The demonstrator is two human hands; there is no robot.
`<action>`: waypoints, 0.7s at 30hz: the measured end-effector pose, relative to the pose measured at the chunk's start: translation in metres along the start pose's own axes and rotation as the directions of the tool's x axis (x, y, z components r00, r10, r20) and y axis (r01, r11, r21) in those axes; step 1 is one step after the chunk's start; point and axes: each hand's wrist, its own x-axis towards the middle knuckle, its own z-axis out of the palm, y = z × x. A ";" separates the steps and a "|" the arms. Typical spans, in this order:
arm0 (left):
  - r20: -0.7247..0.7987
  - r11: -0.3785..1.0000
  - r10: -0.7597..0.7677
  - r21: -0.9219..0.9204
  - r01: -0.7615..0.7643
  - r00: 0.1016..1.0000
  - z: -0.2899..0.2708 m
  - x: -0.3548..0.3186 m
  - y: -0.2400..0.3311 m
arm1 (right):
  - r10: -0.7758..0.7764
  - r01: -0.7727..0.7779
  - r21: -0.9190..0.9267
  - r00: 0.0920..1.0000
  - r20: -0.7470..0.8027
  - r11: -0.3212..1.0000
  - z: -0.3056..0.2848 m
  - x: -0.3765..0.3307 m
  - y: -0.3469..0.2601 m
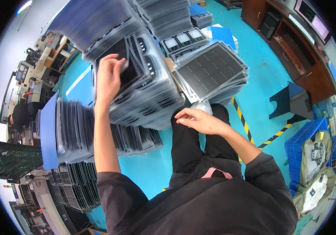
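Note:
My left hand [109, 76] is over a tall stack of clear-edged sheets, beside a loose black panel [130, 76] on top. Its fingers are curled with the tips close together; what they hold, if anything, is too blurred to make out. White symbols mark the black strips [149, 66] on the same stack. Above my knees, my right hand [201, 120] hangs with loosely bent fingers, thumb and forefinger slightly apart and nothing visible in them. Just beyond it lies a pile of black sheets with rows of small pale dots [211, 70], edged in clear film.
More film-edged sheets [74, 129] stand upright at the left beside a blue board [49, 131]. Behind the dotted pile is a panel with pale windows [183, 40]. To the right are a black folded stand [293, 102], a blue crate [299, 156] and a brown cabinet [297, 55].

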 end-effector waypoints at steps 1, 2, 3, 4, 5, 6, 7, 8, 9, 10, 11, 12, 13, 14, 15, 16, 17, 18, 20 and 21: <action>-0.060 0.995 -0.049 -0.085 0.044 0.997 -0.013 -0.008 0.001 | -0.035 0.035 0.024 0.999 0.025 0.999 0.003 0.001 -0.011; -0.057 0.986 -0.078 -0.150 0.069 0.995 -0.015 -0.010 0.020 | -0.059 0.058 0.047 0.998 0.026 0.997 0.000 -0.001 -0.020; -0.047 0.971 -0.103 -0.221 0.091 0.994 -0.014 -0.012 0.044 | -0.056 0.055 0.047 0.998 0.006 0.997 -0.003 -0.004 -0.029; -0.012 0.993 -0.027 -0.119 0.025 1.000 -0.014 -0.019 0.066 | -0.093 0.098 0.174 0.995 -0.035 0.980 -0.004 -0.007 -0.040; 0.026 0.999 0.040 -0.008 -0.040 0.999 -0.015 -0.033 0.088 | -0.130 0.145 0.300 0.989 -0.068 0.943 -0.001 -0.009 -0.052; 0.045 0.990 -0.064 -0.126 0.069 0.997 -0.008 -0.053 0.114 | -0.143 0.147 0.399 0.989 -0.040 0.905 0.001 -0.009 -0.065; 0.093 0.996 0.083 -0.042 -0.079 0.992 0.003 -0.067 0.122 | -0.136 0.146 0.397 0.989 -0.054 0.906 0.003 -0.009 -0.068; 0.156 0.989 0.094 -0.131 -0.073 0.983 0.008 -0.080 0.136 | -0.123 0.114 0.545 0.992 -0.020 0.830 0.009 -0.006 -0.072; 0.175 0.979 0.015 -0.204 0.022 0.984 0.011 -0.097 0.141 | -0.121 0.065 0.679 0.992 0.034 0.731 0.020 0.001 -0.077; 0.172 0.943 -0.057 -0.315 0.110 0.983 0.014 -0.111 0.138 | -0.114 0.042 0.714 0.992 0.054 0.698 0.030 0.005 -0.081; 0.156 0.933 -0.089 -0.332 0.137 0.984 0.016 -0.120 0.133 | -0.127 0.072 0.707 0.992 0.025 0.704 0.039 0.009 -0.078; 0.142 0.922 -0.119 -0.352 0.163 0.983 0.018 -0.125 0.130 | -0.138 0.105 0.697 0.990 -0.009 0.709 0.044 0.012 -0.068; 0.169 0.922 -0.146 -0.334 0.196 0.975 0.017 -0.128 0.125 | -0.100 0.071 0.688 0.995 0.002 0.722 0.047 0.014 -0.054; 0.167 0.922 -0.149 -0.332 0.198 0.975 0.018 -0.130 0.124 | -0.102 0.075 0.685 0.995 -0.002 0.725 0.050 0.012 -0.054; 0.108 0.930 -0.178 -0.306 0.203 0.978 0.020 -0.133 0.124 | -0.103 0.080 0.681 0.995 -0.007 0.728 0.054 0.009 -0.055; 0.048 0.937 -0.203 -0.281 0.208 0.978 0.021 -0.137 0.124 | -0.115 0.088 0.674 0.993 -0.004 0.734 0.056 0.005 -0.056; -0.020 0.995 -0.098 -0.007 0.098 0.995 0.022 -0.139 0.125 | -0.113 0.092 0.673 0.993 -0.012 0.734 0.058 0.002 -0.058; -0.060 0.989 -0.118 0.085 0.122 0.991 0.022 -0.143 0.130 | -0.119 0.106 0.681 0.992 -0.028 0.725 0.059 -0.001 -0.060; -0.136 0.968 -0.241 0.042 0.249 0.961 0.027 -0.150 0.147 | -0.116 0.080 0.668 0.993 0.009 0.740 0.059 -0.003 -0.056; -0.104 0.932 -0.362 -0.052 0.358 0.926 0.027 -0.154 0.155 | -0.114 0.082 0.668 0.993 0.004 0.740 0.060 -0.004 -0.053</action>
